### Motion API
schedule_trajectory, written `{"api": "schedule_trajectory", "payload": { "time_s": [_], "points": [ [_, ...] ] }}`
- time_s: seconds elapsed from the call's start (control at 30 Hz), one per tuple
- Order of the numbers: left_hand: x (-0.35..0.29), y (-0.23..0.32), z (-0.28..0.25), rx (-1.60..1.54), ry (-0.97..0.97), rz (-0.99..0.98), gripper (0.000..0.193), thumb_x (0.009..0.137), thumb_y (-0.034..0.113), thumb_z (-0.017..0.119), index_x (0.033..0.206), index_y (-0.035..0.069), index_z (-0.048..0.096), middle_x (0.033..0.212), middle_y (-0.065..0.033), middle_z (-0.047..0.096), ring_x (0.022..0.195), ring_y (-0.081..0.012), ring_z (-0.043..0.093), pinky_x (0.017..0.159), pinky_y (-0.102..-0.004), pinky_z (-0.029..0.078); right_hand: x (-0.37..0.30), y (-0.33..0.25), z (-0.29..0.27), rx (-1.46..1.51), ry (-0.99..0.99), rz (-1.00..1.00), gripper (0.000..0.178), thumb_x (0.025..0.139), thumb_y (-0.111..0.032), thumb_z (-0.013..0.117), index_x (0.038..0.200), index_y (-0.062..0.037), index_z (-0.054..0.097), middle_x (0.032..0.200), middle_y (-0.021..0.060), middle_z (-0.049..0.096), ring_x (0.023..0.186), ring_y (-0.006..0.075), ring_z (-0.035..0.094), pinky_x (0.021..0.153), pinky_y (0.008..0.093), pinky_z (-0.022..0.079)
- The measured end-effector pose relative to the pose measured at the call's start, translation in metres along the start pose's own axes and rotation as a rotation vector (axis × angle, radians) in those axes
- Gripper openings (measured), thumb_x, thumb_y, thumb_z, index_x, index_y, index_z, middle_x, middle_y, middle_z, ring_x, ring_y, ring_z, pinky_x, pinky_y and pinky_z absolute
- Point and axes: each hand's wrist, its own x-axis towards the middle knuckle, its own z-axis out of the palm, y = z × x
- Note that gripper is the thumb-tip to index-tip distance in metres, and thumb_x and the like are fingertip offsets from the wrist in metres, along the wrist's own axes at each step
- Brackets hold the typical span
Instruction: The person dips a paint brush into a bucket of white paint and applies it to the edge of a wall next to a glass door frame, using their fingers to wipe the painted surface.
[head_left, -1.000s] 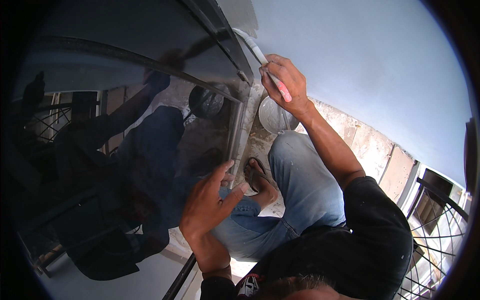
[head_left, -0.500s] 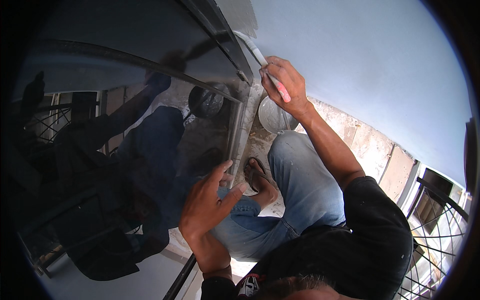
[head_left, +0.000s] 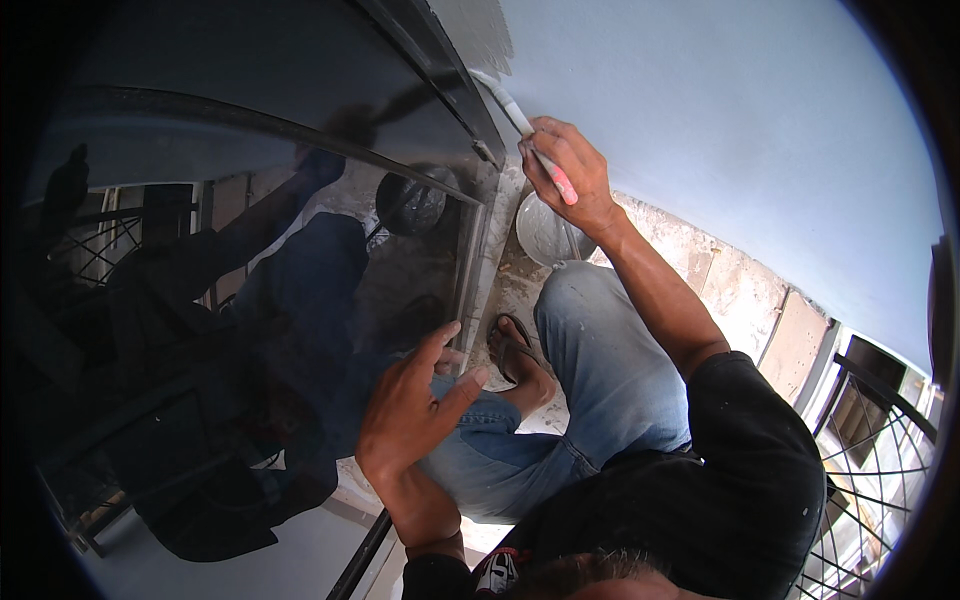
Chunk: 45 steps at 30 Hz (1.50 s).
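My right hand [head_left: 568, 172] is closed round the handle of a paintbrush [head_left: 510, 108]. The brush is coated in pale paint and its handle ends in pinkish red. Its far end meets the corner where the light blue-grey wall [head_left: 700, 120] joins the dark window frame [head_left: 465, 95]. Just above that end, a wet-looking grey patch [head_left: 478, 35] with a ragged edge covers part of the wall. My left hand [head_left: 410, 405] is held up beside the dark glass [head_left: 250, 270], fingers apart, nothing in it. Whether it touches the glass I cannot tell.
Below my right hand a bucket [head_left: 545, 232] smeared with grey paint stands on the stained floor, partly hidden by my wrist and knee. My sandalled foot [head_left: 520, 360] is near the window sill. A black metal railing [head_left: 875, 440] runs at the right. The glass mirrors my body.
My right hand and the brush have shifted very slightly. The left hand stays almost in place.
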Motion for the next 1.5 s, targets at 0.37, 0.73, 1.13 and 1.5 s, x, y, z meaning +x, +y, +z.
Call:
{"api": "schedule_trajectory", "payload": {
  "time_s": [0.37, 0.73, 1.13, 1.5],
  "points": [
    [0.000, 0.003, -0.001, -0.011, -0.014, -0.017, 0.063, 0.089, 0.037, 0.072, 0.134, -0.003, 0.052, 0.099, -0.0244, 0.070, 0.090, -0.0376, 0.070, 0.080, -0.0424, 0.054, -0.009, 0.005, -0.004, -0.008, -0.081, 0.018, 0.034, 0.076, 0.006, 0.075, 0.105, -0.0057, 0.059, 0.106, 0.0145, 0.067, 0.090, 0.0293, 0.070, 0.073, 0.0352, 0.057],
    [-0.004, 0.001, 0.009, -0.040, 0.057, 0.069, 0.059, 0.088, 0.032, 0.073, 0.134, -0.001, 0.055, 0.096, -0.0162, 0.071, 0.087, -0.0262, 0.068, 0.067, -0.0361, 0.052, 0.028, -0.021, -0.050, -0.057, -0.153, -0.047, 0.032, 0.074, 0.009, 0.074, 0.100, -0.0051, 0.062, 0.101, 0.0158, 0.068, 0.090, 0.0311, 0.070, 0.076, 0.0369, 0.058],
    [-0.006, 0.017, 0.012, -0.010, 0.100, 0.205, 0.060, 0.092, 0.037, 0.065, 0.129, -0.009, 0.055, 0.107, -0.0307, 0.068, 0.099, -0.0443, 0.068, 0.087, -0.0473, 0.054, 0.125, -0.088, -0.097, -0.264, -0.161, -0.418, 0.036, 0.070, 0.003, 0.075, 0.103, -0.0093, 0.068, 0.118, 0.0143, 0.065, 0.102, 0.0325, 0.065, 0.081, 0.0392, 0.057],
    [-0.004, 0.018, 0.016, -0.002, 0.094, 0.180, 0.063, 0.089, 0.037, 0.069, 0.131, -0.008, 0.055, 0.094, -0.0273, 0.070, 0.091, -0.0404, 0.070, 0.083, -0.0443, 0.054, 0.200, -0.121, -0.105, -0.262, 0.003, -0.602, 0.037, 0.073, -0.001, 0.070, 0.108, -0.0138, 0.069, 0.117, 0.0114, 0.065, 0.103, 0.0304, 0.063, 0.080, 0.0386, 0.053]
  ]
}}
